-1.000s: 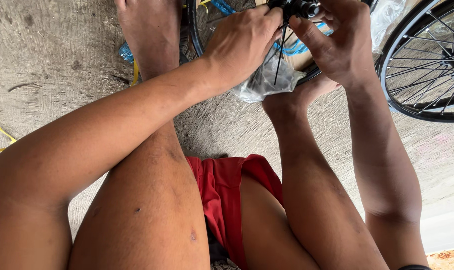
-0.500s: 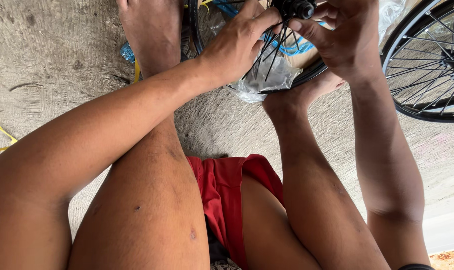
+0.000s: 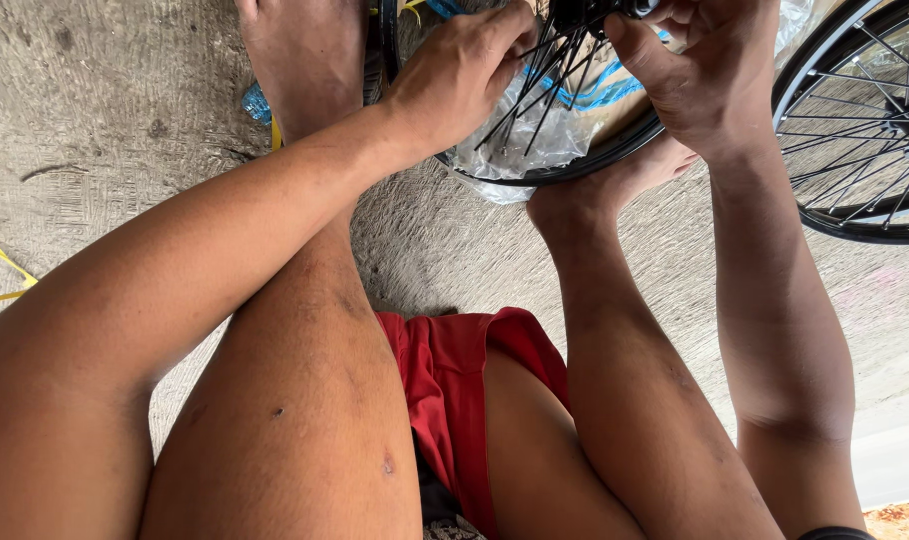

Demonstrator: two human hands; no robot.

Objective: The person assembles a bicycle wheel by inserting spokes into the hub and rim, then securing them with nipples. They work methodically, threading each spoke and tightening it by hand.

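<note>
Seemingly squeezed between the person's bare feet, the black wheel rim (image 3: 565, 168) sits at the top of the head view, its thin dark spokes (image 3: 535, 90) fanning down from a black hub (image 3: 600, 12) that the frame edge cuts off. Behind the spokes lies a crumpled clear plastic bag (image 3: 530, 140) with blue strips showing through it. The left hand (image 3: 465, 70) rests just left of the hub, its fingers curled in among the spokes and pinching one or two of them, though which exactly is hard to tell. The right hand (image 3: 715, 70) is just right of the hub, fingers clenched around the hub's end. Well to the right of the hub, a second spoked wheel (image 3: 865, 130) lies on the concrete floor (image 3: 125, 120). Below the hub, red shorts (image 3: 455, 390) show between the knees.
</note>
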